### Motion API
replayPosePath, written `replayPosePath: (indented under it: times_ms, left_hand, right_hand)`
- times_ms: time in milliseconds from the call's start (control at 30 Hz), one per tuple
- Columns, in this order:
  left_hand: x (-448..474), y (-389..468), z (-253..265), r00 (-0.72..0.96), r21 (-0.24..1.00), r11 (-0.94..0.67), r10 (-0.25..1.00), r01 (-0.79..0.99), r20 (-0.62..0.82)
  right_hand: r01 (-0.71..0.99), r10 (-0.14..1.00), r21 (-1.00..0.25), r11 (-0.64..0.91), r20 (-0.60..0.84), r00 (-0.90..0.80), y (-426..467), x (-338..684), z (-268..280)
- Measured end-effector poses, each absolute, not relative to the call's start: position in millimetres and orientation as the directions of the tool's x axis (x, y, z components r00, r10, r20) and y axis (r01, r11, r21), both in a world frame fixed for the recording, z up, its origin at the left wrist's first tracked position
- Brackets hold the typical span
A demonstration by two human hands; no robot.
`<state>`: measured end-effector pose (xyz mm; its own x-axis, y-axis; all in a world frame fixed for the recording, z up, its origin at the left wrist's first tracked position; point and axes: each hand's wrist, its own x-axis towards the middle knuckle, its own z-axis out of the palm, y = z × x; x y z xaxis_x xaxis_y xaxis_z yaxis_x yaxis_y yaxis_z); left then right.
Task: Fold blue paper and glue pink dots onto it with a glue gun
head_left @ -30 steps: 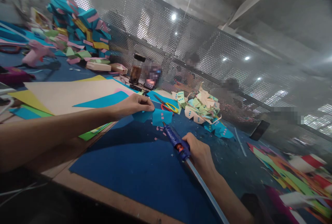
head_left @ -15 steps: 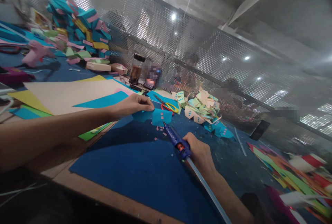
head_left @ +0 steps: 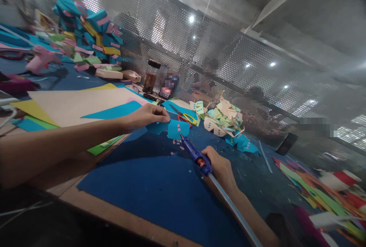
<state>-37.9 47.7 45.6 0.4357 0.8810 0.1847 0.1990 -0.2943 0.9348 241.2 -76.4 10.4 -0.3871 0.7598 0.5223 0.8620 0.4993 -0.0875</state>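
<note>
Blue matting (head_left: 148, 193) lies beneath as our left hand (head_left: 150, 116) pinches the blue paper (head_left: 173, 129) above it, seemingly steadying the sheet's lower edge for the glue gun (head_left: 196, 156) our right hand (head_left: 221, 165) grips.

Place: a paper-craft workshop, by its look
Worktable (head_left: 160, 205): blue-topped, strewn with coloured sheets (head_left: 77, 102)
Tools: a glue gun (head_left: 196, 155) and scissors (head_left: 183, 116)
Piles: folded blue, pink and yellow pieces (head_left: 98, 42); dotted paper cutouts (head_left: 224, 117)
Partition (head_left: 177, 20): perforated metal, blurred people (head_left: 211, 66) visible beyond it
Ceiling (head_left: 303, 21): bare, grey and beamed, with small bright lights (head_left: 191, 18)
</note>
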Motion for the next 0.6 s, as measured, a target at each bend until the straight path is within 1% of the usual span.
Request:
replayPosePath:
  times_ms: [100,167,367,600]
  left_hand:
    - [-38.1,48.2,45.1,0.44,0.94,-0.287,0.879,0.182,0.183]
    - [-38.4,49.6,44.0,0.431,0.943,-0.277,0.885,0.184,0.176]
    - [-39.8,57.6,38.1,0.432,0.946,-0.268,0.886,0.18,0.168]
    - [-38.6,56.8,41.4,0.363,0.952,-0.259,0.913,0.165,0.186]
  right_hand:
    - [0.869,0.769,-0.118,0.48,0.534,-0.352,-74.2,242.1,6.6]
    - [0.872,0.783,-0.16,0.462,0.535,-0.317,-73.9,241.8,5.1]
    - [0.859,0.847,-0.328,0.394,0.492,-0.2,-76.7,238.2,6.8]
    - [0.79,0.899,-0.519,0.328,0.428,-0.093,-78.0,235.7,8.7]
